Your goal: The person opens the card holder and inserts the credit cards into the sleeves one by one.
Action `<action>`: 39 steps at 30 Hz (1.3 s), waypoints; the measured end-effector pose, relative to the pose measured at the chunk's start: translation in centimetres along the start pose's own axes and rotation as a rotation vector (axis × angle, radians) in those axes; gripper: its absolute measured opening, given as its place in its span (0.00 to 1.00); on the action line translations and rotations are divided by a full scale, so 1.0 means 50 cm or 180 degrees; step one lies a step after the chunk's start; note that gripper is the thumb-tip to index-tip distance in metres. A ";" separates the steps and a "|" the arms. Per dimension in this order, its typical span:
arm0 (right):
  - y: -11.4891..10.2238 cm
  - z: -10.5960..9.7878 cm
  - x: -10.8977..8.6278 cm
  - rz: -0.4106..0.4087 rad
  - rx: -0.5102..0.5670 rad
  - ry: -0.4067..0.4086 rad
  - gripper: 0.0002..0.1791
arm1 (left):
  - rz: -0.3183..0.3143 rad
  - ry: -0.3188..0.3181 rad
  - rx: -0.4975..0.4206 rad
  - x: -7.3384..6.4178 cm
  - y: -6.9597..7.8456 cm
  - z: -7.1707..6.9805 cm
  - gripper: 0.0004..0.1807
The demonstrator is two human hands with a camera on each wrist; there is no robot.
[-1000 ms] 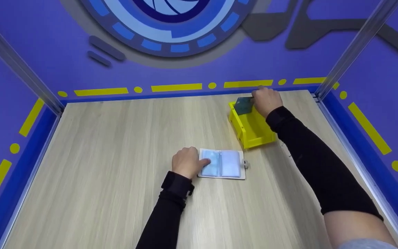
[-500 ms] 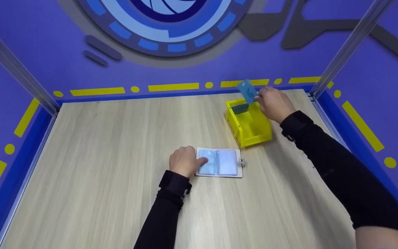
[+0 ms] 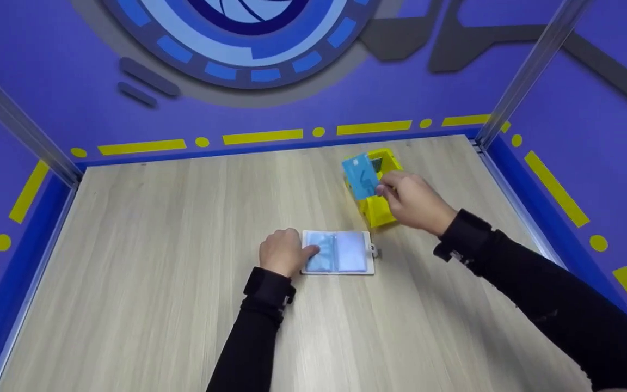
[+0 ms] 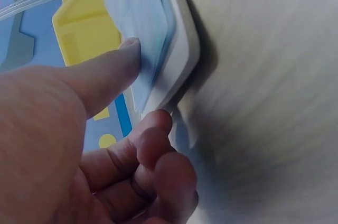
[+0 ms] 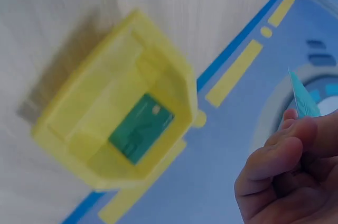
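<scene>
An open card holder point(image 3: 351, 253) with clear plastic sleeves and a white cover lies on the wooden table. My left hand point(image 3: 281, 253) holds its left edge, the thumb point(image 4: 119, 68) on the sleeve and the other fingers curled at the cover's edge. Between thumb and fingers my right hand point(image 3: 419, 204) pinches a blue card point(image 3: 360, 177) by its lower right corner. This card is raised in front of a yellow bin point(image 3: 381, 215). Inside the bin, a green card point(image 5: 140, 129) with a chip leans against the back wall, as the right wrist view shows.
A snap tab point(image 3: 372, 250) sticks out from the holder's right side. The table point(image 3: 155, 261) is bounded by a purple back wall point(image 3: 270, 117) and side walls with metal corner posts. The bin stands near the back right.
My right hand has lifted the blue card out of the bin and brought it left and toward me. The green card stays in the bin. My left hand keeps its place on the holder.
</scene>
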State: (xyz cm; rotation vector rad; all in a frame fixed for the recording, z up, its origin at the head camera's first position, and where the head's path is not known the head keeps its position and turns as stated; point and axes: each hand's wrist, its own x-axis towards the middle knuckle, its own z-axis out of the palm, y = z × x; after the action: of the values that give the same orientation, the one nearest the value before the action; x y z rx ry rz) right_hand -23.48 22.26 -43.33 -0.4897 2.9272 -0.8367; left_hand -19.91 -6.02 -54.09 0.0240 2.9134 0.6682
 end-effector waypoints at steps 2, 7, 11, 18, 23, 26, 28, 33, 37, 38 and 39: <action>-0.007 0.017 -0.015 0.0067 0.0118 -0.0141 0.16 | 0.0007 0.0017 0.0002 0.000 0.000 0.000 0.31; -0.011 0.060 -0.046 0.0510 0.0207 -0.0764 0.15 | 0.0057 0.0088 -0.0013 -0.002 0.002 -0.003 0.29; -0.007 0.090 -0.057 0.0760 0.0064 -0.1189 0.14 | 0.0123 0.0151 -0.0017 0.005 -0.004 0.004 0.30; 0.003 0.132 -0.053 0.0939 -0.0026 -0.1376 0.13 | 0.0063 0.0022 -0.0003 0.003 0.005 -0.006 0.30; 0.009 0.141 -0.051 0.0991 0.0109 -0.1444 0.13 | 0.0032 -0.0047 0.0057 0.001 0.010 -0.004 0.28; 0.015 0.143 -0.052 0.0977 0.0173 -0.1452 0.13 | 0.0025 -0.0048 0.0071 0.000 0.011 -0.003 0.27; 0.019 0.144 -0.054 0.0961 0.0206 -0.1447 0.13 | 0.0030 -0.0047 0.0075 0.000 0.010 -0.003 0.27; 0.028 0.148 -0.056 0.0923 0.0284 -0.1432 0.12 | 0.0014 -0.0040 0.0075 0.001 0.008 -0.002 0.27; 0.027 0.151 -0.058 0.0847 0.0313 -0.1431 0.12 | 0.0003 -0.0021 0.0104 0.001 0.005 -0.001 0.27; 0.026 0.152 -0.058 0.0848 0.0311 -0.1433 0.12 | 0.0006 -0.0019 0.0110 0.001 0.005 -0.001 0.27; 0.025 0.153 -0.058 0.0864 0.0314 -0.1433 0.12 | 0.0008 -0.0021 0.0113 0.001 0.004 0.000 0.27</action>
State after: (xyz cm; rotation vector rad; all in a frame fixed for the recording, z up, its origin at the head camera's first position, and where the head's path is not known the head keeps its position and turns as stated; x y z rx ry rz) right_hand -19.99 20.35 -50.59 -0.2267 2.4542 -0.7193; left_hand -19.96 -5.83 -53.99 0.0336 2.9193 0.6157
